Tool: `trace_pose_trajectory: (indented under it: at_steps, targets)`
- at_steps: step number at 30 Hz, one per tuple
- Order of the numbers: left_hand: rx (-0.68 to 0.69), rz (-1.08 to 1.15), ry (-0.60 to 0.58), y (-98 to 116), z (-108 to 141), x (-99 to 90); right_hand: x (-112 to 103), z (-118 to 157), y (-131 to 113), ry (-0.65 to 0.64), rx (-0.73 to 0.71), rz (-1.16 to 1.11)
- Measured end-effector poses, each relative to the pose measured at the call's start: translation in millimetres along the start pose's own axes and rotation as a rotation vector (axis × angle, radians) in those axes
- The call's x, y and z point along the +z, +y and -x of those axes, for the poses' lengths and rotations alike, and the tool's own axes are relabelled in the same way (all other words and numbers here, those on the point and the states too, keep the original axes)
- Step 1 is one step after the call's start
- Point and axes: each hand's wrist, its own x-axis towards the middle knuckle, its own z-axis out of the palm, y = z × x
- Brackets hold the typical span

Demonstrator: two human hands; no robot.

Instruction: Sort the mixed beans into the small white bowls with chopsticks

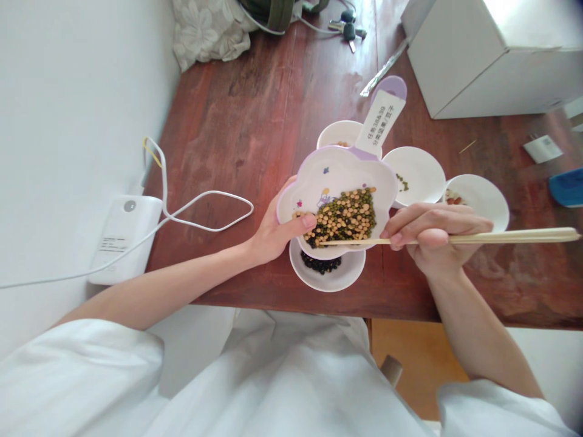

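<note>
In the head view, the left hand (280,224) pinches the edge of a white flower-shaped dish with lilac rim (310,173), the thumb lying inside it. The dish is above a small round white bowl (325,285) containing black beans (321,264), near the front edge of the dark red-brown wooden surface (228,133); whether they touch cannot be told. The right hand (439,237) grips pale wooden chopsticks (514,236), their tips among mixed green, tan and black beans (348,212). Whether a bean sits between the tips is too small to tell. For good work, the left hand should hold the dish level, because the beans gather toward its near side, and the right hand should press lightly, since round beans probably slip easily.
</note>
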Motion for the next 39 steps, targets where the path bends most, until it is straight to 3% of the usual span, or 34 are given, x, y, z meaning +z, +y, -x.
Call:
trace_pose_trajectory:
  at_steps: [39]
  targets:
    - [-0.009, 0.001, 0.016, -3.4, 2.0, -3.5, 1.3, -5.1, -4.0, -0.027, 0.099, -0.138]
